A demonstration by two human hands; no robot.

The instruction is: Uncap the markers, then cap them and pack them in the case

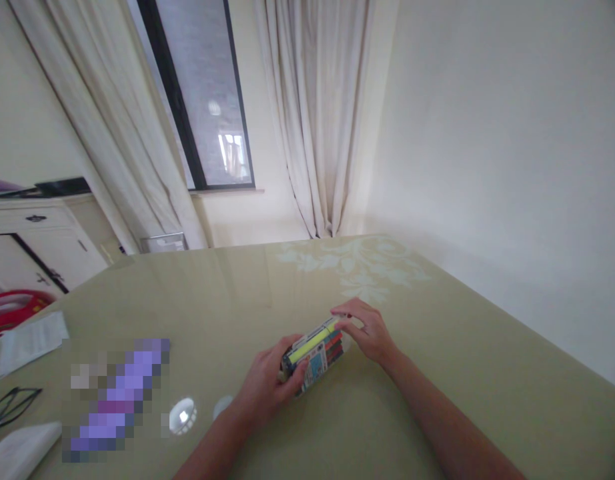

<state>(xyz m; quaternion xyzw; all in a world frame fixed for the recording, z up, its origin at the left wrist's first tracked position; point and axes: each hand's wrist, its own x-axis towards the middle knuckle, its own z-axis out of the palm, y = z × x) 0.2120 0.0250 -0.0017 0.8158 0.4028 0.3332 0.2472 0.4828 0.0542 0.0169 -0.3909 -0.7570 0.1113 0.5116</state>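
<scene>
A small printed box point(317, 363) with colourful pictures on its side is held tilted just above or on the table; I cannot tell whether it touches. Along its top runs a bright yellow strip point(312, 342) that looks like a highlighter pen. My left hand point(270, 380) is wrapped around the near end of the box, thumb on the printed side. At the far end, my right hand point(365, 330) has its thumb and fingers closed on the box's end, by the tip of the yellow strip. What lies under the right fingertips is hidden.
The table point(462, 373) has a glass-like top with a white floral pattern. At left lie a blurred purple item point(120, 397), a clear round dome point(182, 416), glasses point(15, 407), a face mask point(32, 343) and a white object point(25, 453). A wall point(512, 167) borders the right.
</scene>
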